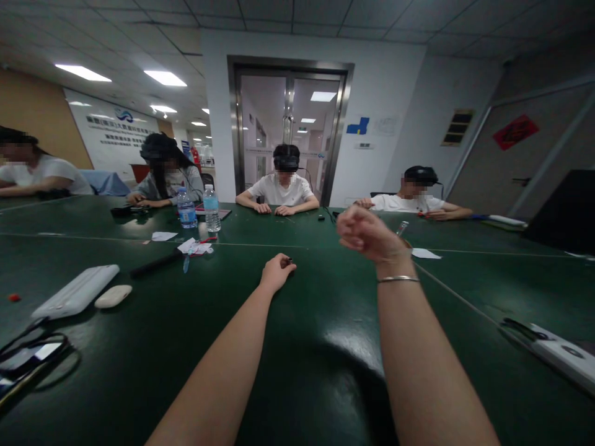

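Observation:
My left hand [277,272] rests on the green table [320,347], its thumb and fingers pinched together. A tiny dark thing [290,259] shows at its fingertips, too small to name. Raised above the table to the right is my right hand [366,234], with a silver bangle [398,279] on the wrist. Its fingers are curled closed, and whatever they may hold is hidden. Behind that wrist a clear narrow object [402,228] sticks out; whether it touches the hand I cannot tell.
Two water bottles [211,209], paper scraps [194,246] and a black rod-like object [155,263] lie ahead to the left. Nearer are a white power-bank-like block [77,291], a white case [113,296] and a phone [32,365]. A white device [564,353] lies right. Several people sit opposite.

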Motion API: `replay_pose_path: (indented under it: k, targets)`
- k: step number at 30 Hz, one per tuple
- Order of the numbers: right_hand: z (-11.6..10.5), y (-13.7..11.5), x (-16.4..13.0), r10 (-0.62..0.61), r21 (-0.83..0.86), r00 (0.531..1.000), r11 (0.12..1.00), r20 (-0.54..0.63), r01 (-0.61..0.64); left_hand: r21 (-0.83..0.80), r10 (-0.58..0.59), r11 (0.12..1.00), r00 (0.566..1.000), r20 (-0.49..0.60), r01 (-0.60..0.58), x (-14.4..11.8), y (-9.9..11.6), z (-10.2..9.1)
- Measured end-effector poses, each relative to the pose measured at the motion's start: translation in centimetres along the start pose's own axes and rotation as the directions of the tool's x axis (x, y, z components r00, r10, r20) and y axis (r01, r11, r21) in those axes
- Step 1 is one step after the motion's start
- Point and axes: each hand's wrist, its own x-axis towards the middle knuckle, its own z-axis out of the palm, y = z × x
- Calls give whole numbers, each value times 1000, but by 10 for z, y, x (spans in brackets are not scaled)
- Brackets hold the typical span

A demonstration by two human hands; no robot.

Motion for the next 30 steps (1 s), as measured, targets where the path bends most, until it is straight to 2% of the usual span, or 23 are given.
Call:
replay_pose_path:
  k: [2, 4, 6, 8, 11, 14, 19, 23, 30]
  targets:
    - [36, 20, 9, -23, 89, 999, 996, 27, 20, -71, 15, 997, 999, 28, -13, -1, -5, 1]
    - [76, 47, 18, 51, 149, 998, 987, 39, -56, -109, 55, 993, 996, 67, -47, -1, -8, 1]
    - [106, 71, 25, 128, 81, 991, 988, 49, -132, -111, 97, 990, 992, 76, -88, -1, -9, 0]
    - [123, 87, 28, 129, -18, 991, 992, 44, -128, -70, 115, 991, 992, 51, -112, 0, -10, 0]
    - [126, 95, 28, 14, -128, 997, 992, 79, -4, -10, 134, 991, 991, 24, -133, 1, -11, 0]
    - [122, 95, 26, -76, -203, 990, 974, 117, 98, -47, 166, 985, 986, 28, -165, 1, -13, 0]
    - [124, 100, 27, -108, -237, 994, 965, 27, 111, -166, 208, 966, 977, 37, -200, 0, -14, -1]
    - [126, 102, 27, -127, -262, 992, 958, -18, 118, -184, 223, 959, 975, 23, -215, -1, -12, -3]
    - [121, 101, 26, -240, -333, 969, 920, -62, 206, -214, 150, 966, 988, 21, -142, -1, -10, -8]
